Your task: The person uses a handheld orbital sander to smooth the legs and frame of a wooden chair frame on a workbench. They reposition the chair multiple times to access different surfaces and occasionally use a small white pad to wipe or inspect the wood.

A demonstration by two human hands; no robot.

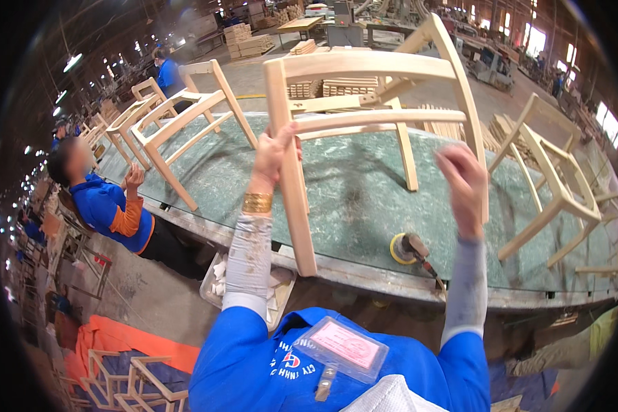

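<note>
A pale wooden chair frame (pixel 364 66) is tilted up over the green-topped table (pixel 350 226). My left hand (pixel 271 159) is wrapped round its left post, just beside the lower cross rail. My right hand (pixel 464 182) is closed, its fingers curled in near the right post; what they hold, if anything, is hidden. Below it on the table, close to the front edge, lies a small power sander (pixel 408 247) with a yellow round pad and a hose.
More chair frames stand on the table at left (pixel 185 113) and right (pixel 559 182). A co-worker (pixel 113 206) in blue and orange stands at the left edge. A tray (pixel 281 292) with white pieces sits below the front edge. Stacked timber (pixel 247 42) lies behind.
</note>
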